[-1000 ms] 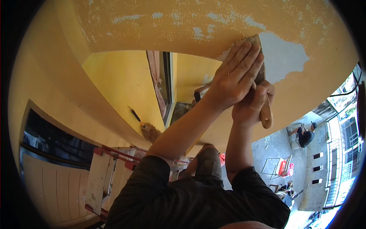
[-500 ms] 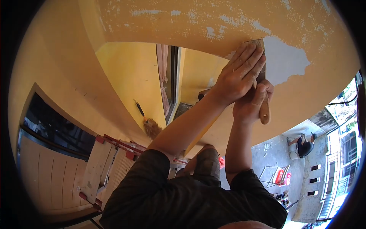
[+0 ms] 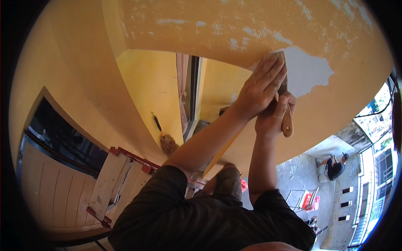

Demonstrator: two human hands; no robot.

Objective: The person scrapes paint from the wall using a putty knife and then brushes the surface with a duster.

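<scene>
My right hand (image 3: 274, 117) is wrapped round the wooden handle of a scraper (image 3: 287, 124), whose wide blade lies against the yellow wall (image 3: 234, 25). The fingers of my left hand (image 3: 260, 88) lie stretched out and close together on the blade, pressing on it. Right beside the blade is a bare grey-white patch (image 3: 307, 71) with ragged edges. Flaky pale marks run across the paint above. Part of the blade is hidden under my left fingers.
A duster (image 3: 168, 144) hangs on the wall at the left. Below it stands a wooden trestle with red metal parts (image 3: 109, 184). A person (image 3: 336, 167) sits far off at the right, near a red and white item (image 3: 309, 201) on the grey floor (image 3: 293, 171). A window with a curtain (image 3: 183, 83) is behind.
The scraper and both hands appear slightly lower and further left in view. The view has shifted a little, and the blade still lies at the edge of the grey-white patch.
</scene>
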